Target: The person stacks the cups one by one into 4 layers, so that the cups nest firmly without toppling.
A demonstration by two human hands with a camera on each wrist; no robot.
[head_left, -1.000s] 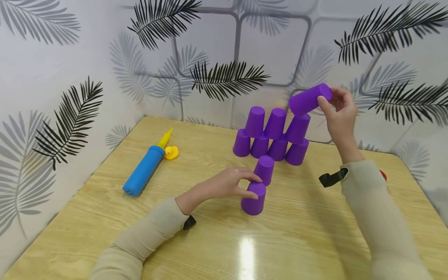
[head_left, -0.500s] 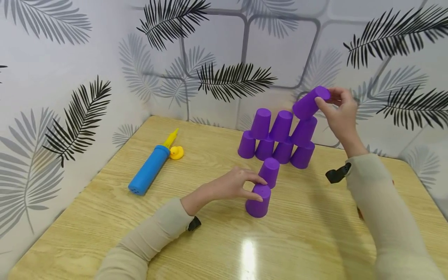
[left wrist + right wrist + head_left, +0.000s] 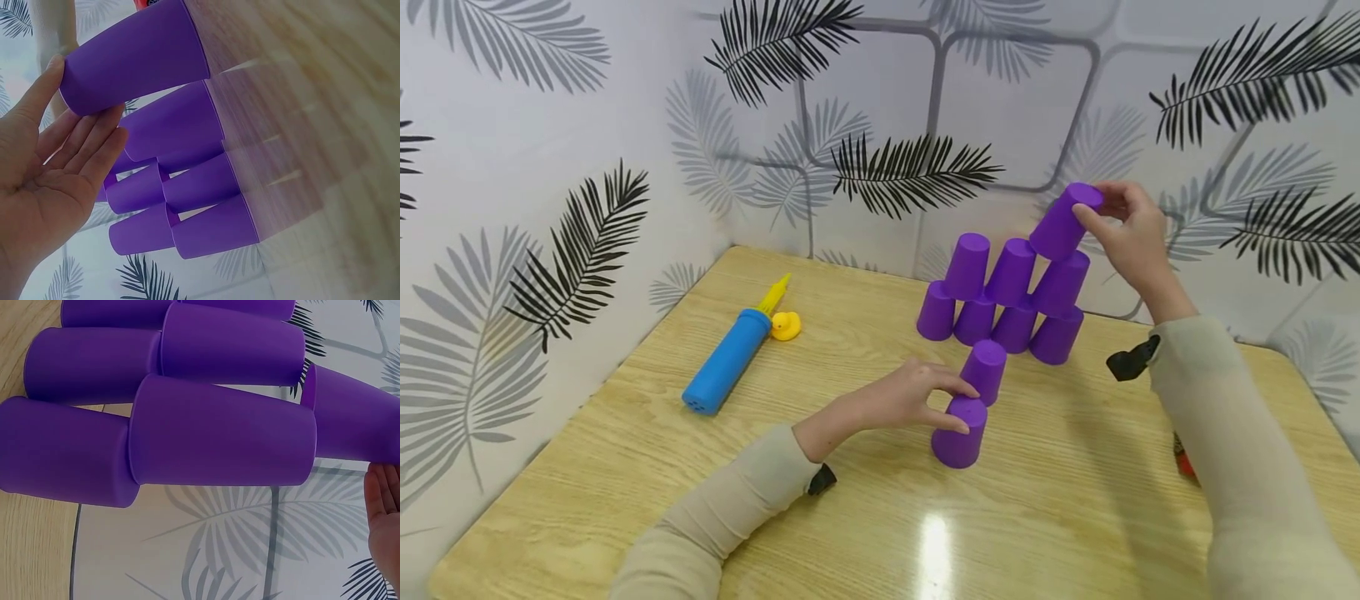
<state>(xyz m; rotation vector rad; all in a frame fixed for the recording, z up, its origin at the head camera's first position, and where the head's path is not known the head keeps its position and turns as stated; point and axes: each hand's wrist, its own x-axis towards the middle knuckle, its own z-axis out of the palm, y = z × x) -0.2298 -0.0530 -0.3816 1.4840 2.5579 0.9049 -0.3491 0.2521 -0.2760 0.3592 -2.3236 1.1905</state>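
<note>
Against the wall stands a two-row stack of upside-down purple cups: several in the bottom row and three in the upper row. My right hand pinches another purple cup near its closed end, slightly tilted, with its rim at the tops of the upper row's middle and right cups. My left hand holds the closed end of a near upside-down cup on the table between thumb and fingers. Just behind it is one more purple cup. The right wrist view shows the raised cup beside the fingertips.
On the left of the wooden table lie a blue hand pump with a yellow nozzle and a small yellow rubber duck. A red object is partly hidden by the right sleeve. Leaf-patterned wall borders the table.
The cup in my right hand has turned from nearly sideways toward upright, its rim swinging down onto the upper row. My left hand keeps its hold. The head view has shifted slightly left.
</note>
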